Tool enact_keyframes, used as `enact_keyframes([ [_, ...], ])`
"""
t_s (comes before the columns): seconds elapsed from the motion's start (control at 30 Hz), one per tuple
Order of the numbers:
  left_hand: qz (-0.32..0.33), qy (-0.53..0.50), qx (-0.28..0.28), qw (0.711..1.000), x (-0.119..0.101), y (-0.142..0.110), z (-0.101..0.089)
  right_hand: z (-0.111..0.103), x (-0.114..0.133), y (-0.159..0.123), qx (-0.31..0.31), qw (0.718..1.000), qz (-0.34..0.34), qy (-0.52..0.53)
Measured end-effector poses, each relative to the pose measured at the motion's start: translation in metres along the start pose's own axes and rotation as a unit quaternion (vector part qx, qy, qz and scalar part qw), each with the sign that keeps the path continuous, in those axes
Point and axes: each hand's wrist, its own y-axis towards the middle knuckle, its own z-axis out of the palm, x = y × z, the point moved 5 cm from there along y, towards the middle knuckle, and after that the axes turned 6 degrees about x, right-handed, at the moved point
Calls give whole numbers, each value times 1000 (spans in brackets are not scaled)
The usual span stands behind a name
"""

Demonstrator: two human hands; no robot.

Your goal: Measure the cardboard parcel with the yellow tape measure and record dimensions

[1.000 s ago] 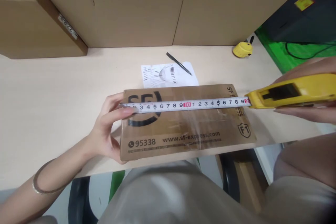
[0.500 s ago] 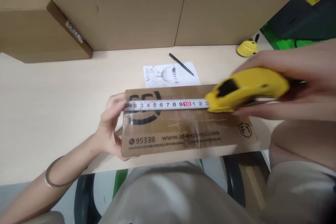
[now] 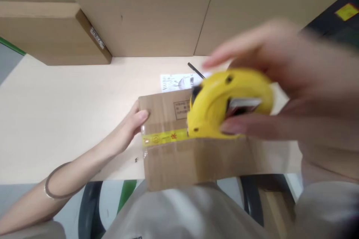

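Observation:
A brown cardboard box (image 3: 171, 164) stands at the table's front edge, with a strip of yellow printed tape (image 3: 157, 139) across the face toward me. My left hand (image 3: 134, 121) grips its left edge, thumb on the near face and the other fingers hidden behind. Over the right part of the box, my right hand (image 3: 280, 78) holds a yellow tape measure (image 3: 213, 101), blurred by motion. Its thumb presses the near side of the case, while the index finger sticks out above. No drawn-out blade shows.
Behind the box, a black pen (image 3: 195, 70) lies by a marked sheet of paper (image 3: 171, 82) on the pale table (image 3: 70, 119). Large cardboard panels (image 3: 157, 11) rise at the back. Another carton (image 3: 56, 33) stands at the back left.
The box has turned from its printed logo side to a face with yellow tape. The measure's blade, earlier stretched along the box, is out of sight. My right hand has moved left and nearer.

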Motion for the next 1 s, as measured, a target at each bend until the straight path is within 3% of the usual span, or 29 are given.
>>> enact_keyframes([
  [0.1, -88, -49, -3, 995, 19, 0, -2, 46, 20, 9, 53, 982, -161, -88],
  [0.17, -94, -18, -26, 995, 20, 1, -7, 64, 20, 12, 34, 971, -200, -124],
  [0.23, -77, 65, -74, 992, 15, 3, -16, 64, 12, 13, 8, 967, -212, -143],
  [0.33, -64, 145, -128, 979, 11, 7, -23, 36, -18, 24, -50, 983, -142, -105],
  [0.43, -57, 52, -90, 993, 15, 13, -12, 8, -71, 49, -125, 981, 41, -145],
  [0.53, -43, -43, -50, 997, 16, 22, 3, 17, -125, 80, -51, 957, 174, -227],
  [0.6, -39, -71, -47, 996, 16, 27, 6, 32, -149, 96, -19, 954, 186, -234],
  [0.7, -34, -80, -41, 995, 12, 36, 7, 47, -166, 110, -21, 962, 168, -212],
  [0.9, -25, -83, -65, 994, 11, 44, 6, 38, -173, 105, -44, 990, 124, -52],
  [1.0, -10, -85, -49, 995, 13, 44, 7, 39, -174, 98, -73, 990, 99, 62],
])
